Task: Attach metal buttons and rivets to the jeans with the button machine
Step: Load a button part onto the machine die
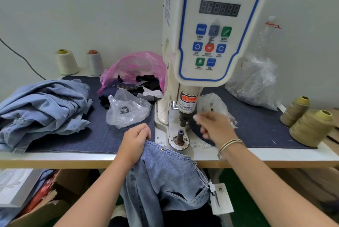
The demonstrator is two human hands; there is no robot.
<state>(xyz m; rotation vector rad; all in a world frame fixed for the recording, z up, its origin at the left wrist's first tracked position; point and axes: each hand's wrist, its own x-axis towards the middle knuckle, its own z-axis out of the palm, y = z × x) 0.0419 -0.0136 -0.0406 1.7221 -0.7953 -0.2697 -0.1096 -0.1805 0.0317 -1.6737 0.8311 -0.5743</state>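
A white servo button machine [212, 30] stands at the table's middle, its upper punch [184, 119] above the lower die [179, 137]. Blue jeans [165, 175] hang over the front edge, with one brass rivet [162, 149] near the top hem. My left hand [134, 141] is shut on the jeans' upper edge, left of the die. My right hand [213, 126] is blurred, just right of the punch, fingers pointing toward it; whether it holds a small part I cannot tell. A clear bag of metal buttons [126, 110] lies left of the machine, another clear bag [218, 105] behind my right hand.
A pile of light denim [42, 107] lies at left. A pink bag of fabric scraps [135, 72] sits behind. Thread cones stand at back left [67, 61] and right [311, 125]. A crumpled clear bag [255, 81] is at back right. Cardboard boxes [45, 208] sit under the table.
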